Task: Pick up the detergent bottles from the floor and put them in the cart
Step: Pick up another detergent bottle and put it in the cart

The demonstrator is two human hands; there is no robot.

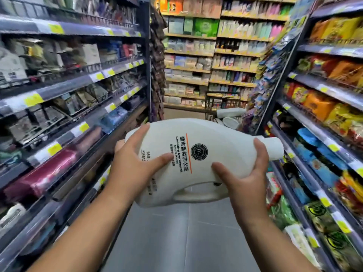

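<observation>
A large white laundry detergent bottle (198,146) lies on its side in mid-air at the centre of the head view, cap pointing right and handle facing down. My left hand (135,163) grips its base end. My right hand (243,169) grips it near the neck. Farther down the aisle stands a dark wire cart (211,106), with at least two more white bottles (228,113) lying in it, partly hidden behind the held bottle.
Stocked shelves (68,91) run along the left of the narrow aisle, and snack shelves (322,107) along the right. A grey tiled floor (176,242) stretches ahead. More shelving (212,55) closes the aisle's far end behind the cart.
</observation>
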